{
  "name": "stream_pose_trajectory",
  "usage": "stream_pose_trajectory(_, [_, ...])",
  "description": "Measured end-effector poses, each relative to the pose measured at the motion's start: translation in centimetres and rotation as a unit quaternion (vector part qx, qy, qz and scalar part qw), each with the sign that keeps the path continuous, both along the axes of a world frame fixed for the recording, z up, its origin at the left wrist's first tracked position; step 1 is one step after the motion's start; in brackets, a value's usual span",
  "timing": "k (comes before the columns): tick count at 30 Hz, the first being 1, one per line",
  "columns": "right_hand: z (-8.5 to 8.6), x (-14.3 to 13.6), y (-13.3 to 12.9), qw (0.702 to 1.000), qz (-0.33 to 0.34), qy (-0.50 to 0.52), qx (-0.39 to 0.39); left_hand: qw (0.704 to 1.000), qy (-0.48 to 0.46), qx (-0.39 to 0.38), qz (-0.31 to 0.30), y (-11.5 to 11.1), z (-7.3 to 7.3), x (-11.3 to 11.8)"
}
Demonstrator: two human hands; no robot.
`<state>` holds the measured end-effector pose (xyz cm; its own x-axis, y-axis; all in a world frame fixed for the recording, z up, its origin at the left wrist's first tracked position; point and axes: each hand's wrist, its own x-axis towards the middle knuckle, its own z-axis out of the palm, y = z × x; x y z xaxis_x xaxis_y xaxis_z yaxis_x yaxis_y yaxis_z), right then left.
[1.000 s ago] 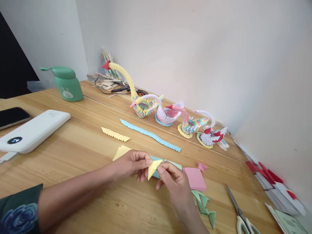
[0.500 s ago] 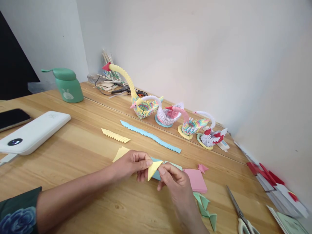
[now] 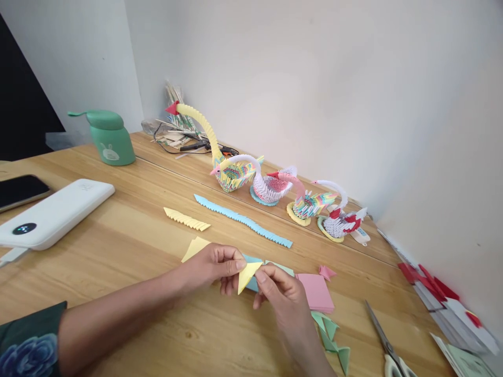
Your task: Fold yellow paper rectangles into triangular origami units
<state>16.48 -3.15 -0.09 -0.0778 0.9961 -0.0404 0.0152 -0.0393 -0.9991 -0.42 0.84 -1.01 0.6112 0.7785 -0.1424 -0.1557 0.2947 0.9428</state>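
Between my two hands is a small folded yellow paper triangle [image 3: 248, 275], one point hanging downward. My left hand [image 3: 222, 266] pinches its upper left part with thumb and forefinger. On the other side, the fingertips of my right hand [image 3: 281, 288] close on its right corner. Behind the hands, partly covered, lie blue paper [image 3: 252, 258] and a light green sheet [image 3: 280, 267]. Yellow paper sheets [image 3: 194, 248] stick out past my left hand. Pink square sheets [image 3: 315, 291] are stacked to the right, with folded green paper pieces [image 3: 332, 335] nearer me.
Scissors [image 3: 387, 343] lie at the front right. Beyond the hands are a yellow folded strip [image 3: 186, 219] and a long blue one [image 3: 243, 220]. Paper swans [image 3: 271, 187] line the back. A white power bank [image 3: 58, 212], phone [image 3: 21, 191] and green bottle [image 3: 112, 139] stand left.
Almost nothing differs. Both hands keep their pinch on the yellow paper triangle, which has shifted very slightly.
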Motion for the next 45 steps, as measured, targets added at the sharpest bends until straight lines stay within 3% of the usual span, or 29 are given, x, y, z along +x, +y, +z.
stream_pose_trajectory(7, [0.1,0.1,0.1,1.0,0.019,-0.016,0.002,1.0,-0.005,0.007,0.001,0.0,-0.2,-0.1])
stream_pose_trajectory(24, [-0.2,0.1,0.2,1.0,-0.005,-0.002,-0.001,1.0,0.016,-0.002,0.009,0.0,0.2,0.1])
stream_pose_trajectory(28, [-0.2,0.0,0.2,1.0,-0.003,-0.013,0.009,0.998,0.038,0.036,0.018,0.0,0.3,0.1])
stream_pose_trajectory(33, [-0.3,0.0,0.3,0.999,-0.009,-0.041,0.018,0.989,0.08,0.102,0.072,-0.5,0.4,0.2])
stream_pose_trajectory(45, [-1.2,-0.5,0.0,0.992,-0.034,-0.099,0.077,0.999,-0.014,-0.029,0.026,-0.4,0.0,0.4])
